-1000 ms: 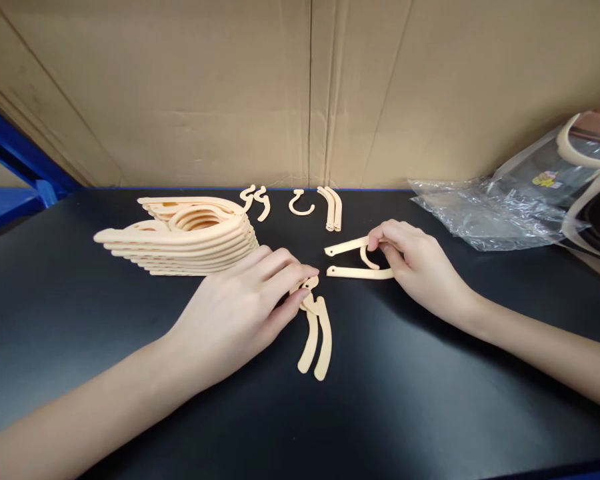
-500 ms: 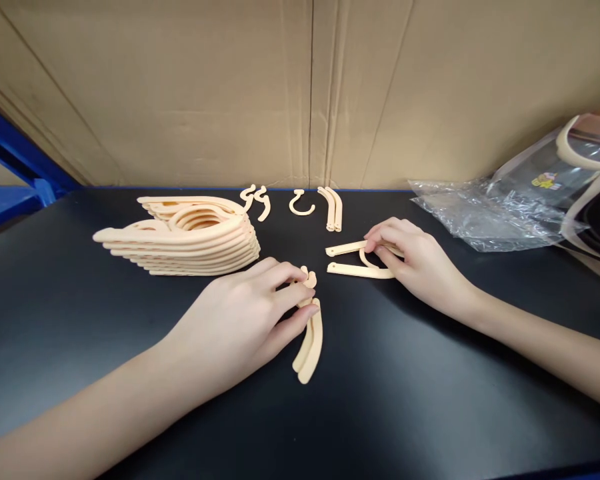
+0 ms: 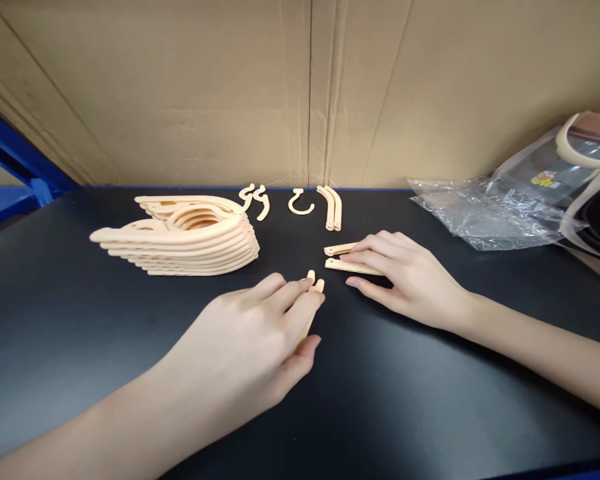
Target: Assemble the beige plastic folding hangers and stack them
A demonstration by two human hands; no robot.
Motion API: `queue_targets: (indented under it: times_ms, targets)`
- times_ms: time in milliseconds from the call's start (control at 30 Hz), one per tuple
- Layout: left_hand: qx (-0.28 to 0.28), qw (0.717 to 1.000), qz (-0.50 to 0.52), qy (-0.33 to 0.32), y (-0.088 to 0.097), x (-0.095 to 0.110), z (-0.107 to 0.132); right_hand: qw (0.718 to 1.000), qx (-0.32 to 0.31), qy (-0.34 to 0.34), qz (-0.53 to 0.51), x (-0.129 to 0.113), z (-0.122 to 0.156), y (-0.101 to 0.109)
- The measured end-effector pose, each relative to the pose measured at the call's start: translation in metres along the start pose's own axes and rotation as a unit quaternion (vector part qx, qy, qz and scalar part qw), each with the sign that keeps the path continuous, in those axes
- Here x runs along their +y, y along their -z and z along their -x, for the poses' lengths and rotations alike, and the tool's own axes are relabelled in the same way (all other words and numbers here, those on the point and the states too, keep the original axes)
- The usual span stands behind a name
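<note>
My left hand (image 3: 257, 337) lies over a pair of cream plastic hanger arms (image 3: 314, 285) on the black table, fingers curled around them; only their tips show past my fingertips. My right hand (image 3: 405, 277) rests flat on another folded pair of cream hanger arms (image 3: 341, 259), fingers stretched out over them, the ends poking out to the left. A stack of several assembled cream hangers (image 3: 185, 237) sits to the left of both hands.
At the back of the black table (image 3: 80, 333) lie two small hook pieces (image 3: 256, 198), a loose hook (image 3: 300, 203) and a pair of arms (image 3: 333, 208). Crumpled clear plastic bags (image 3: 490, 210) lie right. A cardboard wall (image 3: 280, 87) closes the back.
My left hand folded its two arms together and slid over them, covering them. My right hand pressed its spread arms shut and flattened on top, hiding the hook.
</note>
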State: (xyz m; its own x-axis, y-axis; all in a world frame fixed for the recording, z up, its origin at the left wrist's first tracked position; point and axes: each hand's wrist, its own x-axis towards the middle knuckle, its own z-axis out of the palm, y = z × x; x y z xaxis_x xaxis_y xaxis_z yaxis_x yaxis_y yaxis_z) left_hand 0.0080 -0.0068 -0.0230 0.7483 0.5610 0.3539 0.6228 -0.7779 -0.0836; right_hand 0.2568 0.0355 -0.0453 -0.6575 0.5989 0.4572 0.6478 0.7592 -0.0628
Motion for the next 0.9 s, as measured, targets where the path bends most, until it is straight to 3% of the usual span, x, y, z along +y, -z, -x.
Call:
queue_targets:
  times_ms: [233,467,633,900]
  targets:
    - [0.003,1.0,-0.001,0.001,0.001,-0.001,0.002,1.0,-0.012,0.007,-0.002,-0.001,0.001,0.002]
    - [0.016,0.999,-0.041,-0.028,0.0,-0.006,-0.003,0.997,0.02,0.077,-0.003,-0.003,0.0,0.002]
    - [0.057,0.998,-0.009,0.04,-0.005,-0.012,0.002,0.992,0.048,0.116,0.024,-0.006,0.001,0.004]
    - [0.022,0.996,0.043,0.079,-0.006,-0.007,0.003,0.984,0.081,0.137,0.081,-0.009,0.003,0.006]
